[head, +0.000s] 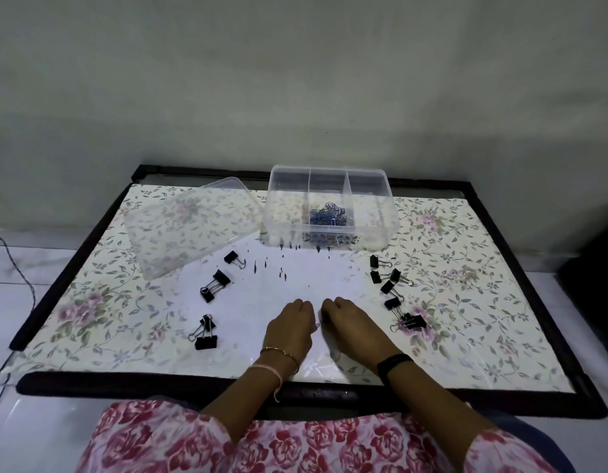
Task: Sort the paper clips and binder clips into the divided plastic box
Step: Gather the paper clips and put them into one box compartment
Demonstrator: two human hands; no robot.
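Observation:
A clear divided plastic box (330,233) stands at the back middle of the table; blue paper clips (327,215) lie in its middle compartment. Black binder clips lie scattered in a left group (216,280) and a right group (388,285). My left hand (289,322) and my right hand (350,322) rest knuckles-up side by side near the table's front, fingers curled. A small silver wire loop (317,325), apparently a clip's handle, shows between the two hands; what the fingers hold is mostly hidden.
The box's clear lid (186,227) lies tilted at the back left. A floral sheet (466,302) covers the dark-framed low table (91,384). A cable (19,268) runs along the floor at the left. A wall stands behind the table.

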